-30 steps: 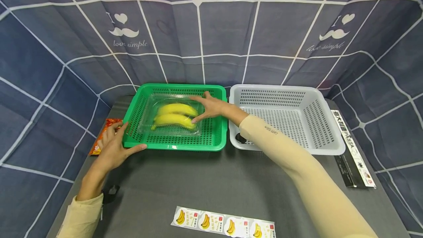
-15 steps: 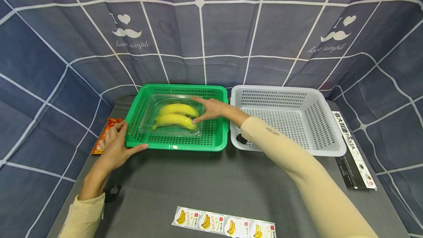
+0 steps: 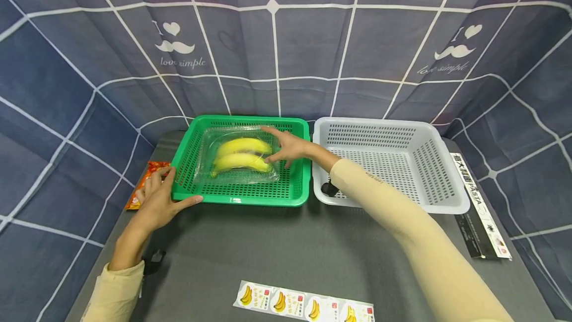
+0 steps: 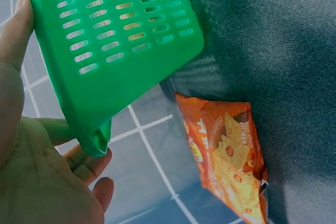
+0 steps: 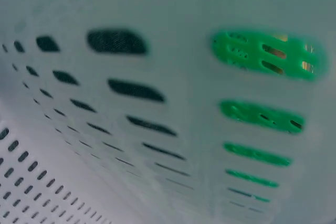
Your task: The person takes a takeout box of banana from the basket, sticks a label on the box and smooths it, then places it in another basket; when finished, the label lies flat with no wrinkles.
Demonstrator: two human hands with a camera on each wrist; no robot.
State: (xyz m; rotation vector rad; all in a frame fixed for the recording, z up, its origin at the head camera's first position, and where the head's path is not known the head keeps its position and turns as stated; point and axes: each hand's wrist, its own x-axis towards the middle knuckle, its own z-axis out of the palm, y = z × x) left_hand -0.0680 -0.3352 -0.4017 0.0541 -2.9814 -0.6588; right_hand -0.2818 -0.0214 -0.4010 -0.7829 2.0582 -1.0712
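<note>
Two yellow bananas lie in a clear plastic box inside the green basket. My right hand reaches over the right end of the box, index finger and thumb spread, the thumb tip near the lower banana. Whether the fingertips press on the plastic cannot be seen. My left hand holds the basket's front left corner. Its thumb lies along the front rim, and in the left wrist view the fingers come round the rim's corner. The right wrist view shows only the grey basket's wall, no hand.
The grey basket stands right of the green one, under my right forearm. Beyond it lies a long pasta box. An orange snack bag sits left of the green basket. A strip of banana labels lies near the front.
The clear box with the bananas has shifted slightly right within the green basket, along with my right hand. My left hand keeps its place on the corner. The head view has tilted a little.
</note>
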